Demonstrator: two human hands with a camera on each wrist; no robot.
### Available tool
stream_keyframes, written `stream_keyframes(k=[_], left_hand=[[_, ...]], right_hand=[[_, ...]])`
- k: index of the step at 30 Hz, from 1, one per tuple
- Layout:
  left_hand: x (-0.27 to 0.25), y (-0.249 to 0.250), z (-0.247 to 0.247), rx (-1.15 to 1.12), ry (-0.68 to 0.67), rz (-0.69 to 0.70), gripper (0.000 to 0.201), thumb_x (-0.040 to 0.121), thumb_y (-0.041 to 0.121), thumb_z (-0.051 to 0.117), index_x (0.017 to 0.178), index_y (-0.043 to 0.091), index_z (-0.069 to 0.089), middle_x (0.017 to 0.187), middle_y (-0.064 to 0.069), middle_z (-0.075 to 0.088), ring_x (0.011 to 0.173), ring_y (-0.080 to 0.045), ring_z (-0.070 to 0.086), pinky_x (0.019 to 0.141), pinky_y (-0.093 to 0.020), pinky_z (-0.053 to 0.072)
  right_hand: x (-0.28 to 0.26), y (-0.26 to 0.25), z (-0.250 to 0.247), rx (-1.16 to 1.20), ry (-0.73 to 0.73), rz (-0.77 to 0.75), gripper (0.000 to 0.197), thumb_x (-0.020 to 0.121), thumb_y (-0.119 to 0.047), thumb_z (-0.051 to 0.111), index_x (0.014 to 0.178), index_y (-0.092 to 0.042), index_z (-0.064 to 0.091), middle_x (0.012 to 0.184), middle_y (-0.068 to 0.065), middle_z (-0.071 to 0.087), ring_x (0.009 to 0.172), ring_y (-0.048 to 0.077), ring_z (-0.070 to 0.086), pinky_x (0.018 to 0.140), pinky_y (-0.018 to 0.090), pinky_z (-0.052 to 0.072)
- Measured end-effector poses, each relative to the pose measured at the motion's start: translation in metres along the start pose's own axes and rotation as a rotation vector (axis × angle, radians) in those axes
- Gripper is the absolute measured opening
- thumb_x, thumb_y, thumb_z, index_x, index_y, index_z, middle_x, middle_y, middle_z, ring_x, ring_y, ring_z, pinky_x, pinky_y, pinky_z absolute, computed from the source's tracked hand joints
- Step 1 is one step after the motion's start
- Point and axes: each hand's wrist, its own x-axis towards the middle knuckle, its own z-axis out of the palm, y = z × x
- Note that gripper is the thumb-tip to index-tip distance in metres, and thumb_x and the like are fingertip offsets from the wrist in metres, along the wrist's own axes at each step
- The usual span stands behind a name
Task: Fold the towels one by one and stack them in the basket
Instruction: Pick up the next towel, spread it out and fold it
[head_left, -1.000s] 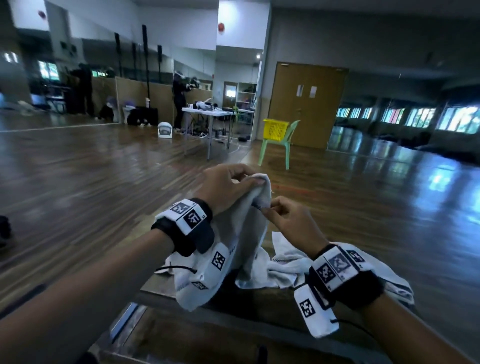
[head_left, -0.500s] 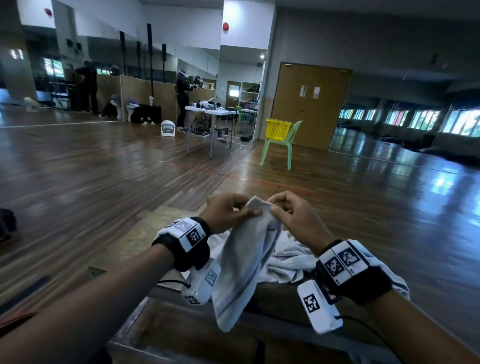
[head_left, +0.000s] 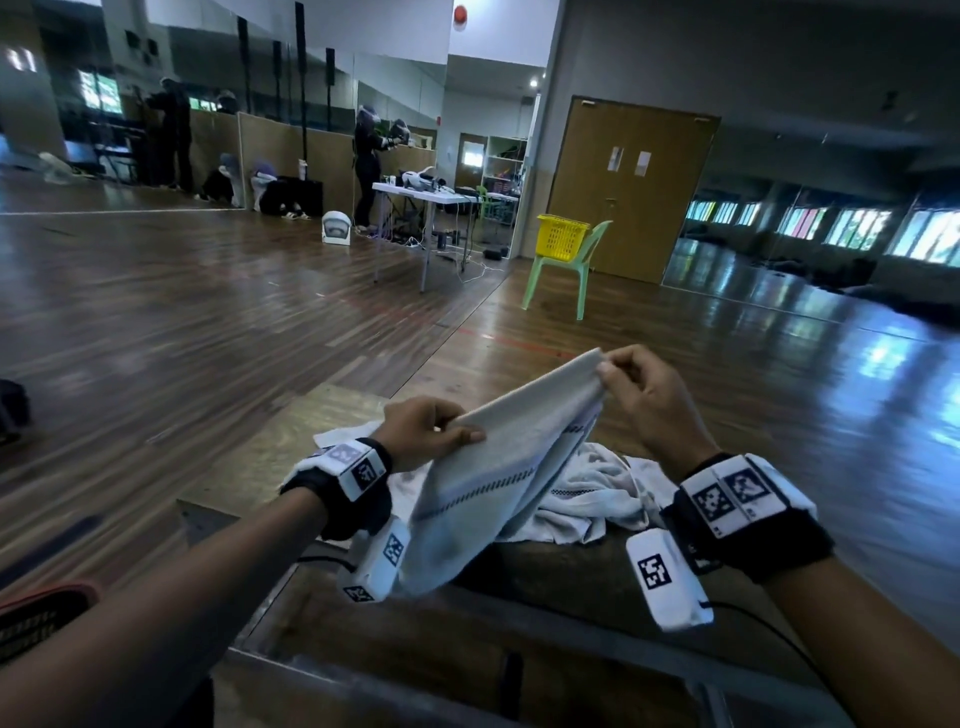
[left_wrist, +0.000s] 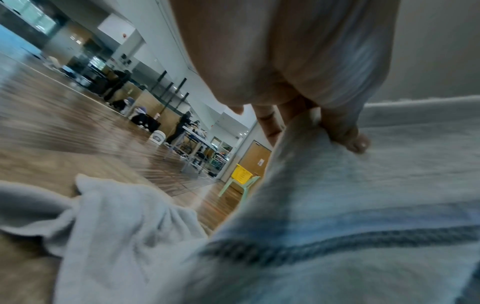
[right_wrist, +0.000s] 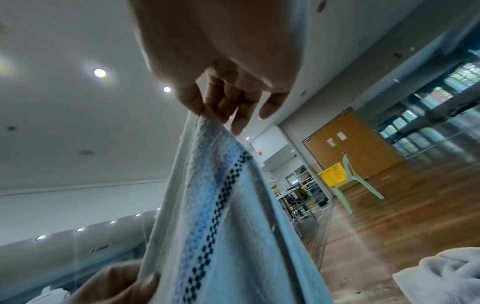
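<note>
I hold a white towel (head_left: 498, 467) with a blue band and a dark checked line up in the air above the wooden table (head_left: 291, 431), stretched between both my hands. My left hand (head_left: 423, 434) pinches its near upper edge, thumb on top and fingers curled beneath, low and close to the table. My right hand (head_left: 649, 400) pinches the far corner between thumb and forefinger, higher above the table, while its other fingers (right_wrist: 270, 105) hang loosely and touch nothing. The cloth sags from this edge and its lower end drapes down over the near side of the table. On the table, under and behind the held towel, lies a crumpled heap of other white towels (head_left: 587, 493), unfolded. The only container I can see is a yellow basket (head_left: 562, 236), well apart from the table, standing on the seat of a pale green plastic chair (head_left: 576, 270) before the brown double door (head_left: 631, 182); from here I cannot tell whether anything is in it. Beyond the table to the left stands a white folding table (head_left: 421, 189) with gear on it, and a person in dark clothes (head_left: 366, 166) beside that
</note>
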Motion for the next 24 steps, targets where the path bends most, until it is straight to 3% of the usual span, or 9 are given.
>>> stream_keyframes(k=[3,6,8,12,14,18,20,22,24], left_hand=[[-0.005,-0.015,-0.024,0.001,0.010,-0.076,0.028,0.082,0.039,0.067,0.080,0.011,0.070,0.068,-0.004,0.062,0.066,-0.014,0.055,0.060,-0.022,0.038],[-0.006,-0.028,-0.054,0.101,0.093,-0.116,0.047,0.069,0.067,0.063,0.074,0.020,0.069,0.057,0.009,0.056,0.052,-0.005,0.048,0.055,-0.022,0.036],[-0.006,-0.030,-0.071,0.117,0.117,-0.097,0.058,0.067,0.070,0.063,0.072,0.013,0.068,0.056,0.006,0.052,0.051,-0.007,0.043,0.054,-0.027,0.033],[-0.006,-0.015,-0.101,0.220,0.165,-0.094,0.031,0.075,0.047,0.070,0.060,0.022,0.059,0.045,0.012,0.049,0.045,-0.002,0.044,0.050,-0.024,0.030],[-0.005,-0.007,-0.112,0.258,0.174,-0.057,0.042,0.072,0.050,0.069,0.062,0.010,0.058,0.050,0.006,0.046,0.049,-0.009,0.040,0.049,-0.025,0.027],[-0.004,0.010,-0.136,0.279,0.225,0.031,0.054,0.066,0.054,0.069,0.067,0.000,0.061,0.058,-0.016,0.056,0.054,-0.020,0.047,0.052,-0.027,0.032],[-0.005,0.028,-0.150,0.240,0.230,0.065,0.036,0.071,0.043,0.072,0.071,0.008,0.066,0.067,-0.013,0.066,0.060,-0.022,0.057,0.056,-0.029,0.041],[-0.006,0.052,-0.168,0.170,0.284,0.112,0.013,0.079,0.025,0.072,0.071,0.015,0.068,0.070,-0.007,0.068,0.062,-0.011,0.060,0.059,-0.019,0.046],[-0.007,0.080,-0.192,0.135,0.382,0.171,0.013,0.085,0.016,0.066,0.073,0.016,0.067,0.074,-0.004,0.069,0.067,-0.008,0.062,0.061,-0.011,0.045]], right_hand=[[0.008,0.010,-0.020,-0.003,0.155,0.083,0.008,0.093,-0.017,0.052,0.092,-0.013,0.059,0.081,-0.002,0.058,0.073,0.008,0.051,0.067,0.021,0.043],[0.009,0.017,-0.036,0.006,0.205,0.140,0.007,0.091,-0.013,0.054,0.085,-0.013,0.058,0.074,-0.004,0.055,0.066,0.004,0.048,0.058,0.012,0.041],[0.008,0.021,-0.041,0.038,0.124,0.178,0.012,0.089,-0.006,0.056,0.083,-0.016,0.057,0.075,-0.002,0.057,0.067,0.007,0.050,0.059,0.014,0.044],[0.002,0.023,-0.048,-0.116,-0.206,0.223,0.020,0.084,0.000,0.059,0.100,-0.009,0.065,0.083,0.009,0.066,0.077,0.017,0.058,0.074,0.029,0.049],[0.001,0.015,-0.053,-0.229,-0.245,0.184,0.015,0.083,-0.002,0.060,0.092,-0.011,0.067,0.086,0.012,0.069,0.076,0.017,0.059,0.075,0.034,0.047],[0.009,-0.012,-0.073,-0.312,-0.146,0.084,0.014,0.085,-0.007,0.060,0.078,-0.020,0.062,0.078,0.001,0.067,0.070,0.012,0.059,0.066,0.027,0.045],[0.016,-0.031,-0.088,-0.339,-0.082,0.029,0.014,0.086,-0.010,0.060,0.077,-0.021,0.061,0.079,0.000,0.066,0.071,0.013,0.059,0.065,0.027,0.045],[0.024,-0.051,-0.106,-0.326,-0.023,-0.014,0.011,0.087,-0.010,0.059,0.080,-0.017,0.062,0.082,0.002,0.065,0.075,0.016,0.059,0.067,0.029,0.046],[0.032,-0.075,-0.128,-0.301,0.068,-0.065,0.010,0.089,-0.009,0.057,0.083,-0.015,0.062,0.084,0.003,0.064,0.078,0.017,0.058,0.067,0.027,0.046]])
